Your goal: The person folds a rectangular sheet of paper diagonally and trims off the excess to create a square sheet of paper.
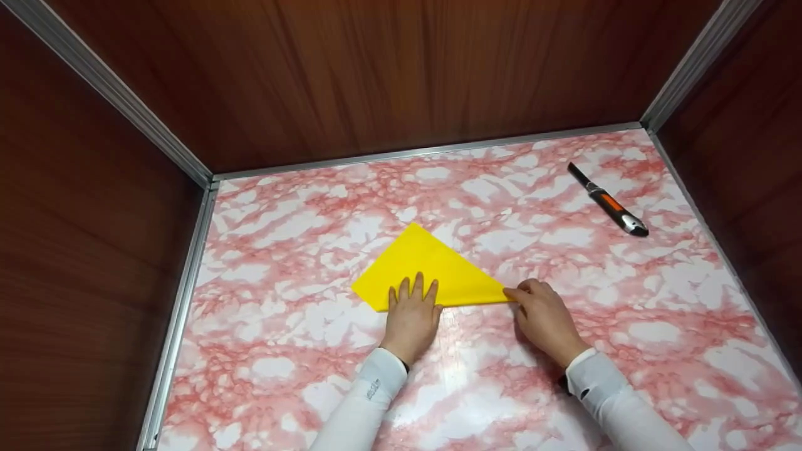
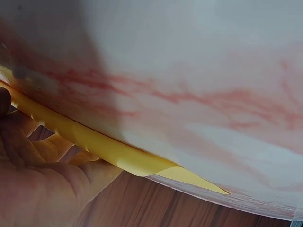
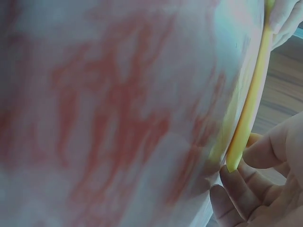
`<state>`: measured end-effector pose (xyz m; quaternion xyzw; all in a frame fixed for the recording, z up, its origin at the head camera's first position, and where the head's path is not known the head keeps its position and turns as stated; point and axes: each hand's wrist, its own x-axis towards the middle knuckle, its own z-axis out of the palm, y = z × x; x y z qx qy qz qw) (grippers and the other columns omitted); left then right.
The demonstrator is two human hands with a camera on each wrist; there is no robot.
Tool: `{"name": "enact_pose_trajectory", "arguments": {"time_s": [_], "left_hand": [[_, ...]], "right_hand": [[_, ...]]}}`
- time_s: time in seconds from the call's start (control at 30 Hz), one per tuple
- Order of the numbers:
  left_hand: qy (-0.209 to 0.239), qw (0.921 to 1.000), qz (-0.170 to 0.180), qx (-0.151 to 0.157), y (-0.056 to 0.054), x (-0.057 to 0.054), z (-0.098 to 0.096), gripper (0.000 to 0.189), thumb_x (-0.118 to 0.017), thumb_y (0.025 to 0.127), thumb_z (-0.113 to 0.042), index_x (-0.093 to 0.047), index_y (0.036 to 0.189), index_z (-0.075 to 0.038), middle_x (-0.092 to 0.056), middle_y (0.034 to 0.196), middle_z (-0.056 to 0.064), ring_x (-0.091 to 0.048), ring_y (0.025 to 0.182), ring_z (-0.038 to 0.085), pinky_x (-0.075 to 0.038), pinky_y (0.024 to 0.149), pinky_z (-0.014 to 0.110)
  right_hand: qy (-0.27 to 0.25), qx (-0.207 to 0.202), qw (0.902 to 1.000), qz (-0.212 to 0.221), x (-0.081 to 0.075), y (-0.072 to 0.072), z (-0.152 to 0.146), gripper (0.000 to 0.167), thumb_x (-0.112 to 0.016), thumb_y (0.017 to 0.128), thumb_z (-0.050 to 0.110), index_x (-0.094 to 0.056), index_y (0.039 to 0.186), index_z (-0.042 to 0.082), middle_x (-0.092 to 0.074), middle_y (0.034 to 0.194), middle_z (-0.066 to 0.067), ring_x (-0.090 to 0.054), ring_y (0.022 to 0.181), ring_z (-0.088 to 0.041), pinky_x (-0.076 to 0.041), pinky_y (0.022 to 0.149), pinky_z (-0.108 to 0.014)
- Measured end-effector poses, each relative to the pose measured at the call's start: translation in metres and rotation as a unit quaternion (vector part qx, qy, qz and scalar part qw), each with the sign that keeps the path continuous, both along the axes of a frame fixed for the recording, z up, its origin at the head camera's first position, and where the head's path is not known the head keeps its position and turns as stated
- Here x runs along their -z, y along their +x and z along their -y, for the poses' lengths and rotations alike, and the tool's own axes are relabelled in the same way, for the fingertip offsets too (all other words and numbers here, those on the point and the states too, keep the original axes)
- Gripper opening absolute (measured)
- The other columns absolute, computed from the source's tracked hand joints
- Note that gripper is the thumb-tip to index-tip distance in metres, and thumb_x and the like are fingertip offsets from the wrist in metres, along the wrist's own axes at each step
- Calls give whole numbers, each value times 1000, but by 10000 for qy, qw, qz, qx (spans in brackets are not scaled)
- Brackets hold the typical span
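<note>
A folded sheet of yellow paper point(image 1: 416, 254) lies on the table, its long folded edge toward the person and a corner pointing away. Fingers spread, the left hand point(image 1: 410, 322) rests on the paper near that front edge, left of its middle. At the paper's right corner, the right hand point(image 1: 546, 316) pinches the tip between thumb and fingers. From the left wrist, the paper point(image 2: 113, 153) shows a rounded, slightly raised fold along its edge. In the right wrist view the narrow paper end point(image 3: 240, 137) sits between the thumb and the fingertips.
A black utility knife point(image 1: 617, 213) with an orange inset lies at the back right of the red-and-white marbled table point(image 1: 269, 369). Dark wood-look panels point(image 1: 401, 75) with metal edging enclose the table at the back, left and right.
</note>
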<state>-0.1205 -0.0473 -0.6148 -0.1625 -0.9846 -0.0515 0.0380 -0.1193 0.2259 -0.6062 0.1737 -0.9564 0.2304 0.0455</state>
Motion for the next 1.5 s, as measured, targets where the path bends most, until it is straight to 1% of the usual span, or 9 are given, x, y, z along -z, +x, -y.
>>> {"name": "enact_pose_trajectory", "arguments": {"time_s": [0.27, 0.5, 0.6, 0.7, 0.83, 0.97, 1.17, 1.33, 1.5], "left_hand": [[205, 9997, 145, -50, 0, 0, 0, 51, -47, 101, -43, -47, 146, -21, -38, 151, 14, -35, 134, 40, -27, 105, 63], [-80, 9993, 363, -77, 0, 2, 0, 60, -41, 99, -54, -39, 151, -23, -32, 155, 12, -30, 138, 38, -23, 108, 61], [-174, 9989, 432, -51, 0, 2, 1, 64, -40, 98, -58, -36, 152, -23, -29, 156, 12, -28, 139, 37, -22, 108, 61], [-219, 9986, 474, -25, 0, 2, 2, 68, -39, 97, -61, -33, 153, -23, -27, 157, 12, -26, 140, 38, -21, 109, 61], [-305, 9982, 508, 5, 0, 4, 3, 72, -37, 96, -65, -30, 154, -23, -24, 158, 13, -23, 141, 38, -19, 109, 61], [-365, 9983, 455, 8, 0, 5, 3, 74, -36, 95, -67, -32, 154, -22, -25, 157, 13, -24, 141, 38, -19, 109, 61], [-503, 9981, 360, 7, 1, 4, 1, 73, -38, 95, -66, -34, 153, -22, -29, 156, 13, -27, 139, 38, -21, 108, 61], [-547, 9978, 378, 6, 1, 4, 0, 72, -45, 94, -62, -33, 153, -23, -28, 156, 13, -27, 140, 38, -21, 108, 61], [-653, 9971, 401, 4, 1, 4, 1, 74, -46, 93, -63, -30, 154, -23, -25, 157, 13, -25, 140, 38, -21, 108, 61]], "right_hand": [[77, -73, 9999, -122, 0, 0, 0, 32, -64, 89, 7, -70, 121, 9, -57, 102, -6, -52, 88, -26, -45, 78, -42], [195, -90, 9993, -307, -2, 0, 4, 29, -65, 92, 15, -70, 119, 7, -58, 103, -8, -52, 89, -28, -44, 77, -44], [281, -16, 9988, -392, -4, 0, 7, 30, -65, 91, 18, -70, 119, 7, -58, 107, -9, -51, 95, -30, -43, 82, -47], [340, -21, 9976, -603, -5, -1, 10, 32, -65, 90, 19, -69, 119, 8, -58, 116, -12, -48, 110, -35, -37, 94, -52], [432, -274, 9949, -866, -5, -1, 22, 33, -64, 89, 20, -69, 119, 10, -56, 127, -15, -37, 130, -39, -23, 108, -56], [536, -789, 9914, -891, -6, 1, 42, 32, -61, 91, 24, -69, 121, 12, -56, 131, -13, -33, 135, -39, -16, 112, -56], [636, -1443, 9840, -826, -3, 3, 74, 37, -56, 97, 32, -66, 126, 13, -56, 132, -13, -40, 132, -38, -19, 112, -55], [699, -1528, 9834, -680, -1, 5, 86, 42, -52, 99, 39, -65, 128, 12, -58, 125, -14, -47, 123, -36, -23, 111, -54], [675, -1509, 9844, -600, 3, 6, 89, 44, -50, 99, 41, -64, 128, 11, -58, 123, -14, -48, 120, -36, -24, 111, -53]]}}
